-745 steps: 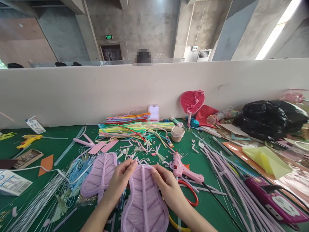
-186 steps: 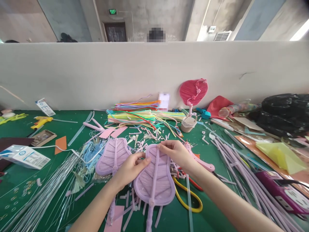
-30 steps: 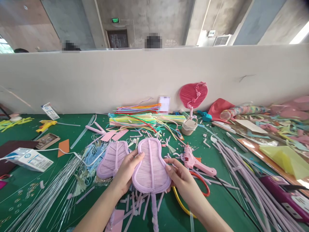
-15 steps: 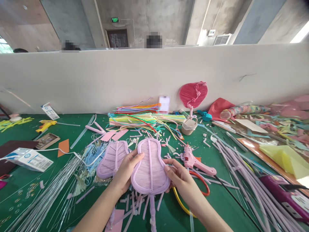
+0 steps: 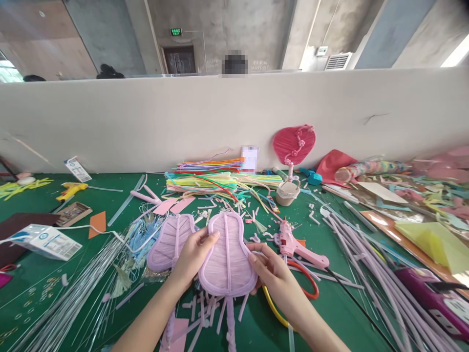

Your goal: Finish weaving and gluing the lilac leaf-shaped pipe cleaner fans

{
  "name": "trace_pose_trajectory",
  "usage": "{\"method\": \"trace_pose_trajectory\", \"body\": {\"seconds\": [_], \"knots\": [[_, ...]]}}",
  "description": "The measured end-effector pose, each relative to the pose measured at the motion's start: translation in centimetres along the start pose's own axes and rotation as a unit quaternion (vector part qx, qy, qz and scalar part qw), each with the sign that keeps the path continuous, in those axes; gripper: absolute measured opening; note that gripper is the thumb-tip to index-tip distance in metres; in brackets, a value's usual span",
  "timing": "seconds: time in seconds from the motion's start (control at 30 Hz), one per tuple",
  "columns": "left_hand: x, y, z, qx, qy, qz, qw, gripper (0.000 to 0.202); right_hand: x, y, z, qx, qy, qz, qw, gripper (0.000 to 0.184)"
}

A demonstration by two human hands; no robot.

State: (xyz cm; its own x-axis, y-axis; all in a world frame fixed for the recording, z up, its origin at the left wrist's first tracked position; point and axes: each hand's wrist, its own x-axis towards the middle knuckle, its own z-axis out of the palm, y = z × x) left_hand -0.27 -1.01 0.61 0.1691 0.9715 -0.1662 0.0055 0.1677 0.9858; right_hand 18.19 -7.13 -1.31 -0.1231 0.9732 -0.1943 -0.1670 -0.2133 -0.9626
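Between my two hands is a lilac hand fan, gourd-shaped, with a thick fuzzy rim, a centre rib and a twisted handle pointing toward me. My left hand pinches its left edge at the waist, thumb on the front. On the opposite edge, my right hand grips with the thumb in front and fingers partly hidden behind. A second lilac fan lies on the table to the left, partly covered by my left hand and forearm. Lilac cut pieces are scattered beneath the held fan.
A pink glue gun lies right of my right hand, near red-handled scissors. Bundled coloured pipe cleaners sit at the back, beside a small pot with a red fan. Wires spread leftward; lilac stems lie right. A white partition stands behind.
The view has shifted very slightly. Both hands keep the same hold on the fan, with no other clear movement.
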Motion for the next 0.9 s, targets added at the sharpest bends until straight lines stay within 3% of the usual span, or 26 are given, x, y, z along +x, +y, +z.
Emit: {"method": "trace_pose_trajectory", "body": {"seconds": [0.17,0.47,0.63,0.7,0.73,0.77,0.83,0.9], "knots": [[0.4,-0.7,-0.5,0.082,0.033,0.022,0.996,0.041,0.1,0.0,0.1,-0.003,0.0,0.002,1.0,0.043],[0.2,-0.6,-0.3,0.071,0.012,0.013,0.997,0.041,0.1,0.2,0.6,0.005,-0.004,0.004,1.0,0.041],[0.7,-1.0,-1.1,0.192,0.057,0.096,0.975,0.044,-0.3,0.2,0.6,-0.005,0.009,-0.011,1.0,0.04],[1.7,-0.5,-1.8,0.275,0.099,0.157,0.943,0.038,-0.5,-0.1,0.6,-0.002,0.011,-0.007,1.0,0.041],[2.6,0.0,-2.2,0.338,0.119,0.195,0.913,0.034,-0.6,-0.2,0.6,0.001,0.012,-0.004,1.0,0.043],[3.6,0.6,-2.7,0.415,0.138,0.236,0.868,0.032,-0.7,-0.2,0.7,0.003,0.011,-0.001,1.0,0.044],[6.6,2.3,-3.5,0.6,0.149,0.284,0.733,0.031,-0.9,-0.1,0.8,0.003,0.006,0.001,1.0,0.045],[10.4,3.9,-4.2,0.644,0.147,0.283,0.696,0.039,-0.9,0.3,1.0,0.006,-0.007,0.004,1.0,0.046]]}}
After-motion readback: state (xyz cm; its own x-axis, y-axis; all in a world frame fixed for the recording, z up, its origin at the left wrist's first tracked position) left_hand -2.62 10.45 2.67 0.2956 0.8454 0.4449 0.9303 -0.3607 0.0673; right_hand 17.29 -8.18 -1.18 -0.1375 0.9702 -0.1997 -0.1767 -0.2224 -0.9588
